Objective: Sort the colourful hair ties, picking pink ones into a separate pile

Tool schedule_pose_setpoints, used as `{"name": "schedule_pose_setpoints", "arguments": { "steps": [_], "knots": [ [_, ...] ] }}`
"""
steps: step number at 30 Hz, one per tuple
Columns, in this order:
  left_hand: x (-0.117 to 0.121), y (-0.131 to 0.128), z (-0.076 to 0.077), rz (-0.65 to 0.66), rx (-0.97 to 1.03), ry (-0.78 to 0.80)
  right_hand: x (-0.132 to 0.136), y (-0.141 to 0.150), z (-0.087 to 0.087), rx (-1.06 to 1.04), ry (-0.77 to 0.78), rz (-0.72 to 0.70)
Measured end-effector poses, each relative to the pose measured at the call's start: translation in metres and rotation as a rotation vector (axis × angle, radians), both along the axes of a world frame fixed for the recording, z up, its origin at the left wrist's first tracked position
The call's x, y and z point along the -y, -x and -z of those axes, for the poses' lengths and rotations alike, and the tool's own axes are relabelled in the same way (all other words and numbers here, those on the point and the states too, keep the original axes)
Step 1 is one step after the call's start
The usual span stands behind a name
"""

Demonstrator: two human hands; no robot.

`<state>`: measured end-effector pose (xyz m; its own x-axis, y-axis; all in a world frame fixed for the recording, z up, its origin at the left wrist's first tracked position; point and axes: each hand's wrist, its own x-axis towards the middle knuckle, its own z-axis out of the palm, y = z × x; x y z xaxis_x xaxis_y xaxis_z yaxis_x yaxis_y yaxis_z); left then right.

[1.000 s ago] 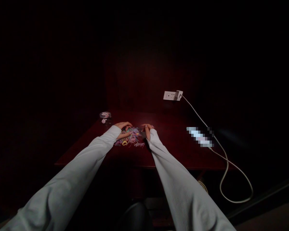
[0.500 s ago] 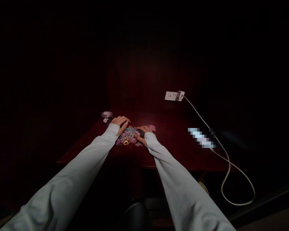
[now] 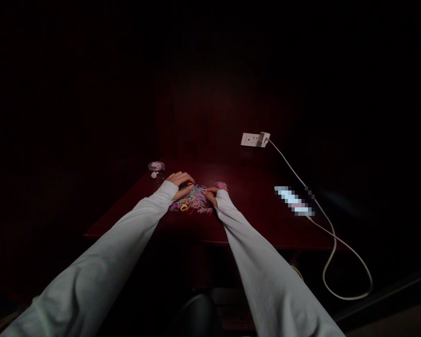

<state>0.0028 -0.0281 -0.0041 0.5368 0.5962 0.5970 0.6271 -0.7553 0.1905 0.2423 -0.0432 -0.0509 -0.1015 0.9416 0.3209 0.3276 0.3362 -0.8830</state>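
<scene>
A loose heap of coloured hair elastics (image 3: 195, 204) lies just below the frame's centre. They should be light, soft and stretchy, prone to tangling, best pinched singly by an outlying loop. The left hand (image 3: 180, 180) curls over the heap's left, the right hand (image 3: 211, 193) touches its right; whether either grips anything, I cannot tell. Behind the right, a pink cluster (image 3: 221, 185); left of centre, a clear jar (image 3: 156, 167).

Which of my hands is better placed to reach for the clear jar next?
Probably your left hand: it sits nearer the jar, at the left of the colorful band pile. Your right hand is at the pile's right, farther off.
</scene>
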Motion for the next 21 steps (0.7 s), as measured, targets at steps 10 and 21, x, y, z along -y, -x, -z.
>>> {"name": "schedule_pose_setpoints", "arguments": {
  "steps": [10,21],
  "knots": [
    [-0.005,0.0,0.008,0.147,-0.117,0.038,0.004,0.001,-0.001,0.036,-0.063,0.029],
    [-0.011,-0.005,0.016,0.123,-0.149,0.023,-0.011,0.003,0.008,0.123,-0.077,0.05]
  ]
}}
